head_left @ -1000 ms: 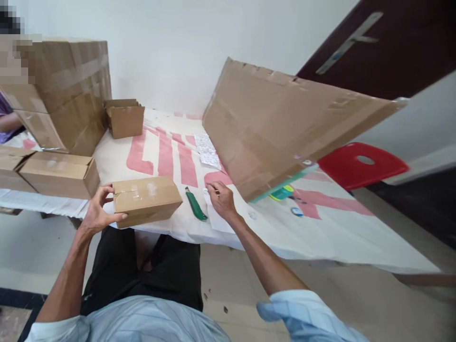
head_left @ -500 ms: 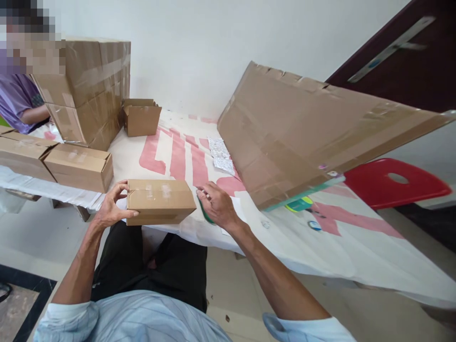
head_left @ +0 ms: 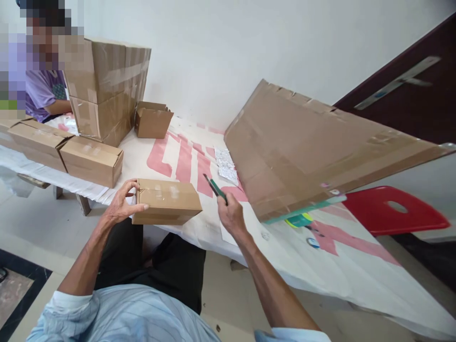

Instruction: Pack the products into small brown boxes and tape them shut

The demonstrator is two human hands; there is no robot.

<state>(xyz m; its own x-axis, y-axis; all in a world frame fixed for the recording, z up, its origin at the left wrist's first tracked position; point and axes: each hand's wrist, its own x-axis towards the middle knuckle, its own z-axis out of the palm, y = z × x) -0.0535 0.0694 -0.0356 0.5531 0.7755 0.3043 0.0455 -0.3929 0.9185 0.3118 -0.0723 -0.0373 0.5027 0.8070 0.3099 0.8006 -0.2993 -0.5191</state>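
Observation:
My left hand (head_left: 124, 205) grips the left end of a small brown cardboard box (head_left: 169, 197), thumb on the near side and fingers at the far corner. The box lies at the table's near edge, just above my lap, its top flaps closed with bits of clear tape. My right hand (head_left: 231, 214) is closed around a green utility knife (head_left: 216, 188). The knife points up and to the left, its tip beyond the right end of the box and apart from it.
Closed boxes (head_left: 90, 159) line the left edge, beside a tall taped stack (head_left: 114, 90) and an open box (head_left: 153, 121). A co-worker in purple (head_left: 44, 92) sits behind. A large cardboard sheet (head_left: 302, 152) leans at right, near a tape roll (head_left: 313, 242) and red stool (head_left: 395, 211).
My right hand has picked the green utility knife up off the table and raised it. My left hand still holds the box. The whole view has shifted slightly.

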